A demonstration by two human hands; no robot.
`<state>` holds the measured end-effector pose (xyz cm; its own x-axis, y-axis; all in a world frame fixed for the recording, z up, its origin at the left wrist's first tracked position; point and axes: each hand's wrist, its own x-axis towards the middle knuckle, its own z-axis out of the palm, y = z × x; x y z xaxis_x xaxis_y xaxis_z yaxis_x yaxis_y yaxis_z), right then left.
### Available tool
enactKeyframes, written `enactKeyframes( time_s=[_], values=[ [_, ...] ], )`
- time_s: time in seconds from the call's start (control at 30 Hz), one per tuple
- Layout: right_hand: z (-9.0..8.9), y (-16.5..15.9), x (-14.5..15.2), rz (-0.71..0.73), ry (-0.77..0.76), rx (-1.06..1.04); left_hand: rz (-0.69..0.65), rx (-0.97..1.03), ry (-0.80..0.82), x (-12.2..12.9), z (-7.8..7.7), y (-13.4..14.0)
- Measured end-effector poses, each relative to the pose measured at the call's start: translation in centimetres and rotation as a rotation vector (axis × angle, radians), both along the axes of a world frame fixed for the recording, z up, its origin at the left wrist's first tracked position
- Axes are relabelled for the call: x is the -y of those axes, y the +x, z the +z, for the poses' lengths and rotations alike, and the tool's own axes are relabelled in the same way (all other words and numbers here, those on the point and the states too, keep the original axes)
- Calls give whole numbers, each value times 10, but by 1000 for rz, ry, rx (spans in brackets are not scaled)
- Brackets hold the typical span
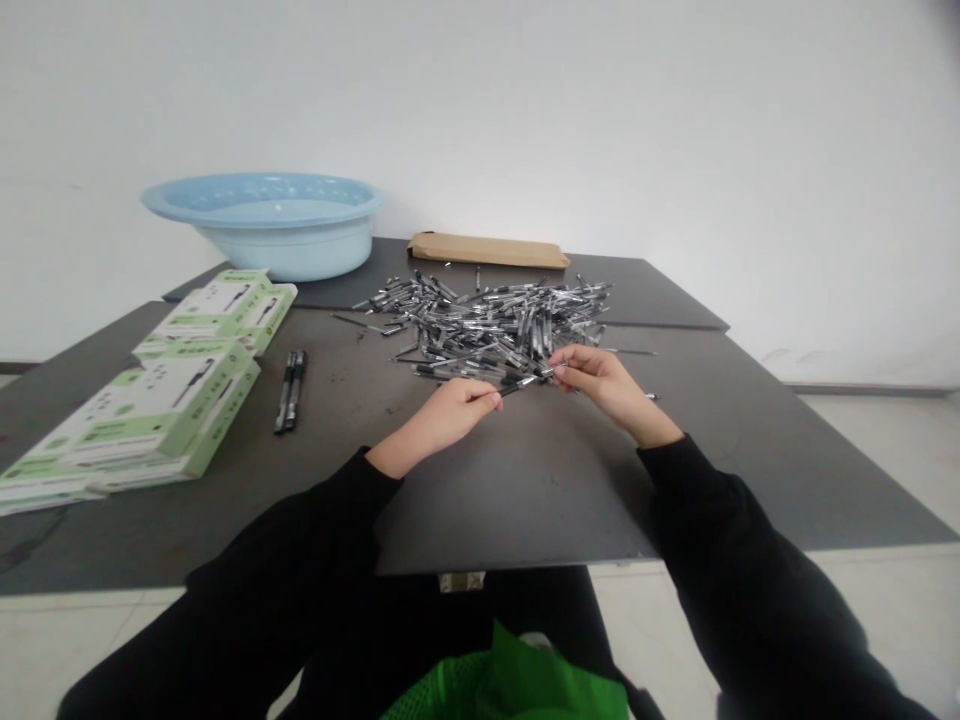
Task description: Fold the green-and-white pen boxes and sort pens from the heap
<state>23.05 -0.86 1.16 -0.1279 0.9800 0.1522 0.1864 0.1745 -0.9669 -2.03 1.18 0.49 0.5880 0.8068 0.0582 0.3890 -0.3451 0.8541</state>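
A slim black and clear pen (519, 384) stretches between my two hands, just in front of the pile. My left hand (454, 405) is closed, pinching the pen's near end between thumb and forefinger. The fingertips of my right hand (600, 388) are pinched together at the far end, and they partly cover it. Behind my hands lies a loose pile of pens (487, 325), black, clear and silvery, pointing in many directions. To the left, apart from the pile, a few black capped pens (291, 392) lie side by side.
Stacked green and white pen boxes (180, 395) occupy the table's left side. A large light-blue basin (300, 250) stands behind them. At the back lies a long brown cardboard piece (487, 250). The dark table (525, 490) ends close to my body; a white wall rises behind.
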Motion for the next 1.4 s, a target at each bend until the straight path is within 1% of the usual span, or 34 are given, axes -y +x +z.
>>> enactKeyframes(
  time_s=[0.13, 0.27, 0.5, 0.63, 0.73, 0.93, 1.23, 1.4],
  values=[
    [-1, -3, 1, 50, -20, 34, -6, -10, -2, 0, -1, 1],
    [-3, -8, 2, 68, -22, 44, -9, -23, -3, -1, -2, 1],
    [-11, -14, 1, 101, -63, -17, -33, -50, -3, 2, -3, 3],
    [-14, -14, 0, 101, -54, -62, -53, -48, 39, 1, -5, 4],
    [-15, -13, -1, 97, -64, -85, -60, -42, 71, 0, -9, 6],
    [-17, -9, -3, 119, -104, -114, -44, -41, 90, 2, -17, 9],
    [-19, -11, -5, 137, -152, -153, 8, -98, 128, 4, -16, 9],
    [-17, -12, -4, 151, -134, -119, 12, -114, 136, 6, -15, 9]
  ],
)
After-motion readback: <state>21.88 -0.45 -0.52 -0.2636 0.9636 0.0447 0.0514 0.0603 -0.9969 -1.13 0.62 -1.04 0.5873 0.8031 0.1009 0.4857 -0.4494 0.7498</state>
